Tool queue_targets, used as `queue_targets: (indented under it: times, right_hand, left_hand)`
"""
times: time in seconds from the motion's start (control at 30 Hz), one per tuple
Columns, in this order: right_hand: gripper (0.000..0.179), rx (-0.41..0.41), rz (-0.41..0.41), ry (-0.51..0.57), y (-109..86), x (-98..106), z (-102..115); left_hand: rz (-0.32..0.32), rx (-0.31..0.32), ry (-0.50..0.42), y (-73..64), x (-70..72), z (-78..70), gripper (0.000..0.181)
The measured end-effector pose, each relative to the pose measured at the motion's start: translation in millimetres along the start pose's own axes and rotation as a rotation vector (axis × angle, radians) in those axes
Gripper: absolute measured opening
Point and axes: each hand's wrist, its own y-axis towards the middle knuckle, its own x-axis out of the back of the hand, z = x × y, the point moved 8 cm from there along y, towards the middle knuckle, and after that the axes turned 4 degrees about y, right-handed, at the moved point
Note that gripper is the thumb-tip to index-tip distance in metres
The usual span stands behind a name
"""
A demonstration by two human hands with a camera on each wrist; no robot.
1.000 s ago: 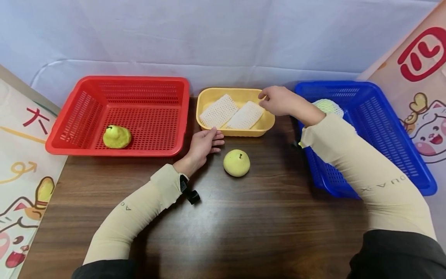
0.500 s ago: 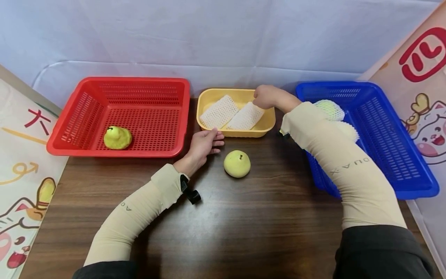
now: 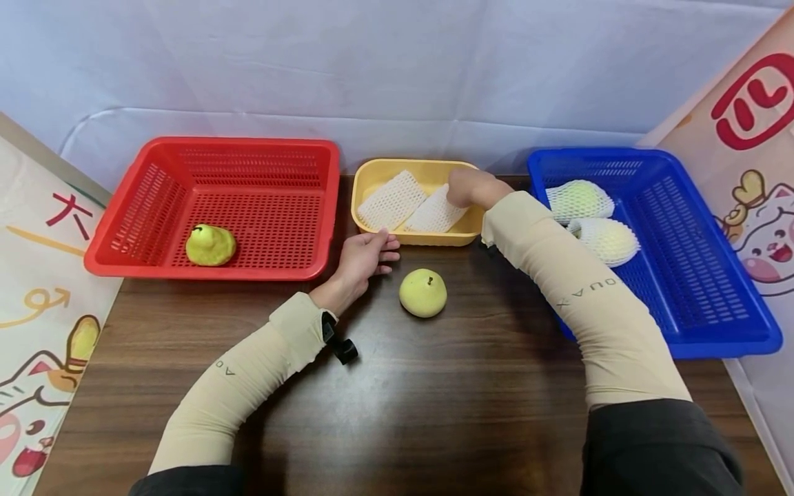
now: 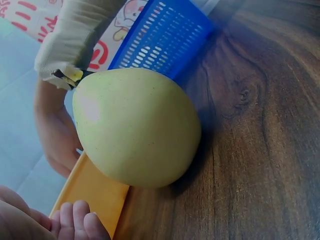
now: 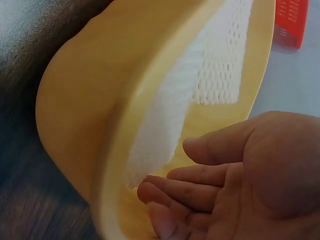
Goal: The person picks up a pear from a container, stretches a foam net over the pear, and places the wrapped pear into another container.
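Note:
My right hand [image 3: 469, 187] reaches into the yellow tray [image 3: 434, 238], where two white foam net sleeves lie flat. In the right wrist view its fingertips are right at the near end of one foam net sleeve [image 5: 160, 115], with the thumb apart from the fingers. The other foam net sleeve [image 3: 391, 200] lies to the left. My left hand [image 3: 361, 258] rests by the tray's front left edge, fingers relaxed and holding nothing. A round yellow-green pear [image 3: 423, 293] stands on the table just in front of the tray, stem up; it fills much of the left wrist view.
A red basket [image 3: 248, 270] on the left holds one lumpy green pear [image 3: 211, 245]. On the right, a blue basket [image 3: 713, 337] holds two fruits in foam nets, a greenish one [image 3: 582, 200] and a paler one [image 3: 604, 241]. A light cloth hangs behind.
My right hand has moved left and down from the tray's right rim to the right foam net sleeve. Its arm has uncovered more of the blue basket's fruits. My left hand stays put.

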Motion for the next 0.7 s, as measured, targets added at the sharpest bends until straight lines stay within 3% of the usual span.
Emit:
queue_targets:
  times: [0.33,0.5,0.7]
  right_hand:
    - [0.024,-0.030,-0.074,0.005,-0.5,5,-1]
    - [0.030,-0.085,-0.102,0.063,-4.5,9,-4]
    - [0.030,-0.072,-0.162,0.129,-5.0,14,-7]
  left_hand:
    - [0.002,-0.008,-0.018,0.1,0.3,0.1,0.036]
    - [-0.002,-0.014,-0.035,1.3,0.5,0.6,0.035]
    - [-0.002,-0.014,-0.026,1.9,1.0,0.9,0.035]
